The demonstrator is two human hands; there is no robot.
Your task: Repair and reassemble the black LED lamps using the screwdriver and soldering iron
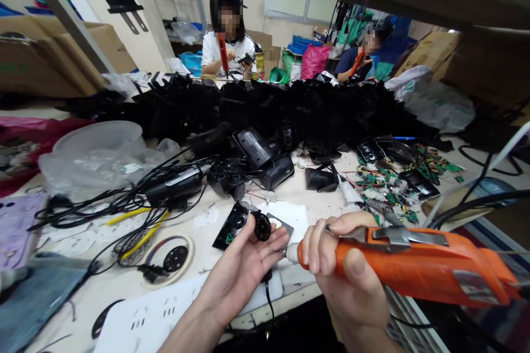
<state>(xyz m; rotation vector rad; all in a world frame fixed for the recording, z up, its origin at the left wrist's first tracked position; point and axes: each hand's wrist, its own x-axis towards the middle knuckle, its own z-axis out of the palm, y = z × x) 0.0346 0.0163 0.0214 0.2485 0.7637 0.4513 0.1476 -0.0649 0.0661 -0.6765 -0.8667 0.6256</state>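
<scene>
My left hand is turned palm up, with a small round black perforated disc pinched by the thumb. My right hand is wrapped round an orange electric screwdriver, whose tip points left at the fingers of my left hand. Beyond my left hand lies an opened black housing with a bit of green circuit board showing. A roll of masking tape lies to the left, with another black perforated disc inside its ring.
A heap of black plastic housings spans the back of the table. Green circuit boards and wires lie at right. Black cables and a clear plastic tub are at left. Two people sit across the table.
</scene>
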